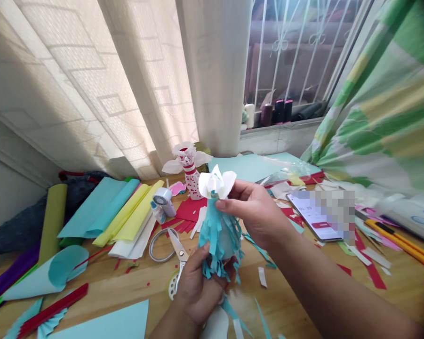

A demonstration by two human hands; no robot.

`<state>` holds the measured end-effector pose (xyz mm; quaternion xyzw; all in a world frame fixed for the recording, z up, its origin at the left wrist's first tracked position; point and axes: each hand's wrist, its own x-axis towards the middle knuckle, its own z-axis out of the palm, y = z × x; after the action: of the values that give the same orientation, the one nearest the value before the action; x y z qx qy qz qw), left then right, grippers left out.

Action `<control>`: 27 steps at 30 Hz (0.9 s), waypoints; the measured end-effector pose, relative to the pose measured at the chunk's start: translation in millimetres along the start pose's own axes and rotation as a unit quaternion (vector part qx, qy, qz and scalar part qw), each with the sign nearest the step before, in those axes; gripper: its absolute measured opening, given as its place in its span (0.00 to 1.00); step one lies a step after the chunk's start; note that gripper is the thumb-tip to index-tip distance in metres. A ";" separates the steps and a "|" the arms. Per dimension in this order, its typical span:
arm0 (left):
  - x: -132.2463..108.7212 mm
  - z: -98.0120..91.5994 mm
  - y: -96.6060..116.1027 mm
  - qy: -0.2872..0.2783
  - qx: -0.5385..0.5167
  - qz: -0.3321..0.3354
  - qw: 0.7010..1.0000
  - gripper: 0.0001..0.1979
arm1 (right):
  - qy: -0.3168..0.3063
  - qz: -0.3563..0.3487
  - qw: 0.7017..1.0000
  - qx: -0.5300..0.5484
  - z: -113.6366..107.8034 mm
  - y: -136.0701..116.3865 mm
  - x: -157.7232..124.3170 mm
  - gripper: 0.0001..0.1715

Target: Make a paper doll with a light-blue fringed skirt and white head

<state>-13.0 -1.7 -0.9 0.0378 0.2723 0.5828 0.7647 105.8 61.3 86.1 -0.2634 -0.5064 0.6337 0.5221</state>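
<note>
Between my hands is a light-blue paper cone [221,235] with fringed strips hanging around it and a white paper flower [217,182] at its top. My left hand [201,287] supports the cone from below, its fingers curled around the fringed base. My right hand [256,207] pinches near the top, thumb and fingers just under the white petals. Part of the base is hidden by my left hand. Close to that hand lie scissors [180,254], partly covered by it, and a roll of tape [163,246].
A red-and-white paper figure [191,176] stands behind. Rolled coloured papers [123,212], a glue bottle [157,213] and a small fan [165,201] are left. A phone [314,216], an orange cutter [402,240] and paper scraps lie right. Another blue cone [38,282] lies front left.
</note>
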 end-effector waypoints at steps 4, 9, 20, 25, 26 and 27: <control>1.5 -2.4 2.6 -0.066 -0.016 -0.013 0.998 0.07 | 0.022 -0.007 1.000 0.013 -1.7 1.9 1.1 0.11; 5.5 -9.7 3.1 -0.174 -0.031 -0.005 0.984 0.07 | 0.042 -0.017 0.999 0.023 -5.9 6.5 2.3 0.11; 6.7 -1.6 1.9 -0.021 0.002 0.051 0.998 0.04 | -0.015 -0.054 0.997 -0.055 -18.4 8.4 -4.4 0.17; 8.1 -2.8 7.3 0.016 -0.005 0.046 0.999 0.05 | 0.038 -0.032 0.978 -0.203 -69.1 23.1 -31.5 0.20; 7.7 -3.6 7.7 0.011 -0.009 0.038 0.999 0.06 | 0.036 -0.014 0.975 -0.221 -78.5 27.4 -39.2 0.16; 7.2 -4.4 7.6 0.001 -0.011 0.028 1.000 0.07 | 0.032 0.010 0.975 -0.222 -86.2 31.8 -46.4 0.16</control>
<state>-20.4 6.2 -4.5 0.0364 0.2655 0.6070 0.7482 182.3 51.7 17.9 -0.3977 -0.6146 0.5018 0.4608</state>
